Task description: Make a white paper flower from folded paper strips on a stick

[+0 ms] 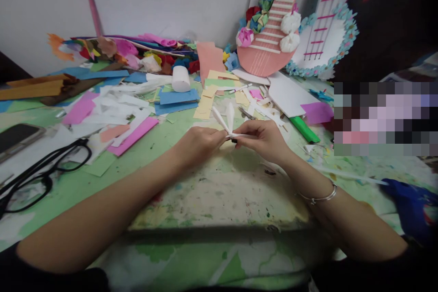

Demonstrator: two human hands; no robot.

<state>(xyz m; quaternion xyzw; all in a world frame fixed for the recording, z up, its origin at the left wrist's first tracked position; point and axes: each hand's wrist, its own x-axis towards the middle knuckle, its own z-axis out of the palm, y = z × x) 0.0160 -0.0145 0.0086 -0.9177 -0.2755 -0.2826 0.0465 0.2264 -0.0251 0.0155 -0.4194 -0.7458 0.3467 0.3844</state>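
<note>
Between my two hands, over the middle of the table, is a small piece of folded white paper with two petal-like ends spreading upward in a V. My left hand pinches its base from the left. From the right, my right hand pinches the same base between thumb and fingers, and a dark nail shows there. The fingertips of both hands nearly meet, so the lowest part of the paper is hidden. Just behind my right hand lie scissors, partly covered by the fingers.
Black glasses and a phone lie at left. Paper scraps, a white roll and blue paper are spread behind my hands. Paper instruments, one a pink lute shape, lean on the wall. A green roll lies at right.
</note>
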